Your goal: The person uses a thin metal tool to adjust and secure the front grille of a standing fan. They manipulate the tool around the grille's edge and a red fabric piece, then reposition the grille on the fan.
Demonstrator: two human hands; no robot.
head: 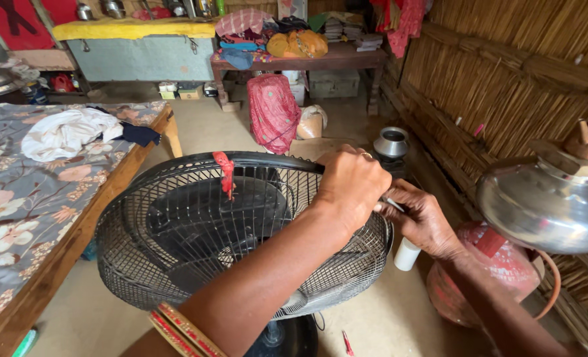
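Observation:
A black pedestal fan with a wire cage stands in front of me, tilted, with a red strip of cloth tied to its top rim. My left hand grips the cage's upper right rim, fingers curled over it; red bangles sit on that forearm. My right hand is at the right edge of the cage, holding a thin metal tool against the rim. A small white cylinder hangs just below that hand.
A bed with a floral sheet and white cloth lies to the left. A red gas cylinder and a steel pot stand at right by the reed wall. A red bundle, a table and a trunk are behind.

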